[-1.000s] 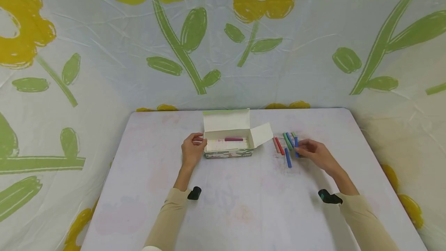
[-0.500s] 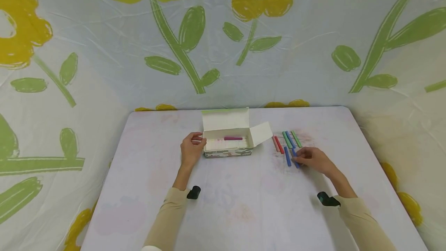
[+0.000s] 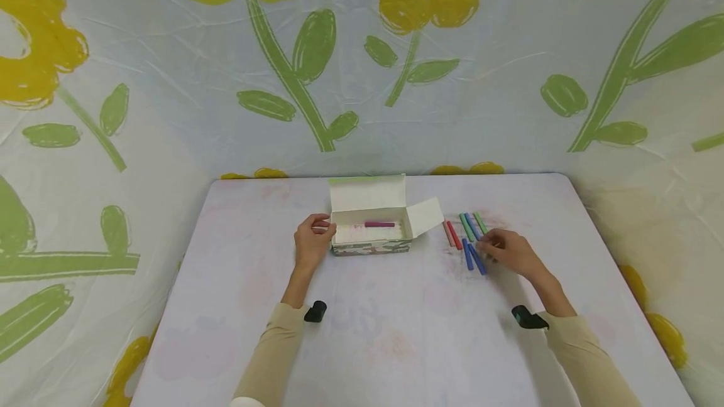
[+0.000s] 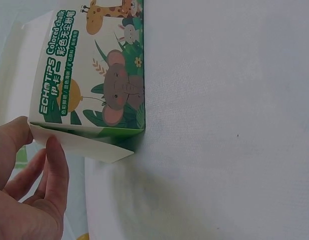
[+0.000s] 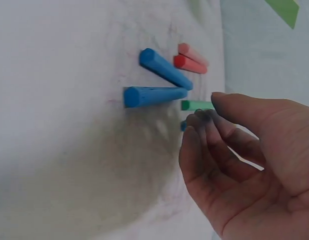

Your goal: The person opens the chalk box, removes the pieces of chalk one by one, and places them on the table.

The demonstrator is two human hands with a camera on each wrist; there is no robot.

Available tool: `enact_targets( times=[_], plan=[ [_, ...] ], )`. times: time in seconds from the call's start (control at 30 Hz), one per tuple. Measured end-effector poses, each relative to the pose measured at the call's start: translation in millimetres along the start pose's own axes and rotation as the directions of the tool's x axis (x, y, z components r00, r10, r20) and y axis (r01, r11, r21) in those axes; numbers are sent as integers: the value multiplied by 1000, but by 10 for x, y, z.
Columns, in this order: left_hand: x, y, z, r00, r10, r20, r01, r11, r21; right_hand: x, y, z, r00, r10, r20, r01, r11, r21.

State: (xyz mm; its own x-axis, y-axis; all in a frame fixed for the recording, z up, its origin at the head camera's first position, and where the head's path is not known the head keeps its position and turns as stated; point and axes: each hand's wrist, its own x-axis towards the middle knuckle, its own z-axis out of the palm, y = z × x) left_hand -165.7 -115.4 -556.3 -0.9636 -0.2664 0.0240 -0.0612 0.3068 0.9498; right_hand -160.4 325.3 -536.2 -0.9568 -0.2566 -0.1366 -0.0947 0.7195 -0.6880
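An open chalk box (image 3: 370, 238) stands on the white table (image 3: 396, 331) with its lid up and one magenta chalk (image 3: 379, 224) inside. My left hand (image 3: 321, 227) grips the box's left end; in the left wrist view thumb and fingers (image 4: 55, 162) hold the end flap of the printed box (image 4: 102, 75). To the right lie loose chalks: two blue (image 3: 477, 259) side by side, red (image 3: 454, 235), pink (image 3: 447, 233) and green (image 3: 466, 227). My right hand (image 3: 485, 245) hovers at their right edge, fingers (image 5: 199, 145) loosely curled and dusty, holding nothing, just off the blue chalks (image 5: 154, 95).
A flower-printed plastic sheet (image 3: 362, 68) hangs behind and beside the table. The box's side flap (image 3: 425, 217) sticks out toward the chalks. Black wrist straps (image 3: 315, 312) sit on both forearms.
My right hand drew one blue chalk toward me, laid it beside the other blue one and let go. The left hand and the box have stayed put.
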Motion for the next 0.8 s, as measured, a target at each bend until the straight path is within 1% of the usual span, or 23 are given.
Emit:
enact_targets(
  times=[0.13, 0.27, 0.43, 0.63, 0.8],
  plan=[
    [9, -4, 4, 1000, 0, -10, 0, 1000, 15, 54, -66, -44, 997, -38, -60, 38, 999, -5],
    [14, 0, 12, 1000, -4, -15, 4, 1000, 25, 124, -143, -77, 990, -75, -121, 73, 997, -24],
    [3, 14, 17, 1000, -4, -15, 4, 1000, 27, 204, -281, -126, 979, -92, -183, 89, 996, -26],
    [2, 24, 12, 1000, -18, -9, 18, 999, 26, 308, -439, -180, 967, -125, -224, 127, 992, -5],
    [3, 23, 11, 1000, -13, -14, 14, 1000, 26, 400, -564, -206, 957, -152, -247, 165, 986, 32]
  ],
)
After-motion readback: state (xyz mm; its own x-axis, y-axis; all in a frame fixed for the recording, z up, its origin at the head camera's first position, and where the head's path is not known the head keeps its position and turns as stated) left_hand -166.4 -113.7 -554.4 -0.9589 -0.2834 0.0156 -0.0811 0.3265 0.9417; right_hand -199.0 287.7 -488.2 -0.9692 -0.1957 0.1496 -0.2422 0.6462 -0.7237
